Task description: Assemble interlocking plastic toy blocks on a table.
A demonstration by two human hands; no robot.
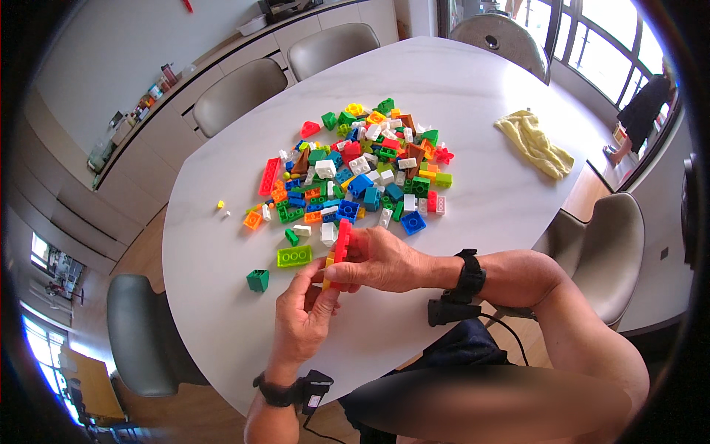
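Low in the frame's middle, both hands meet over the white table [473,96]. The right hand [388,260] pinches a long red brick [342,241] with a small yellow piece under it, and the left hand [305,317] closes its fingers on the lower end. Only these pieces look joined, so the build seems barely begun. The brick pile [359,170] above, centre frame, is large and loose; a lime brick [294,256] and green piece [258,280] lie apart, left.

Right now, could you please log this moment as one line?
both hands grip long red plastic brick | lime-green brick nearby | white table
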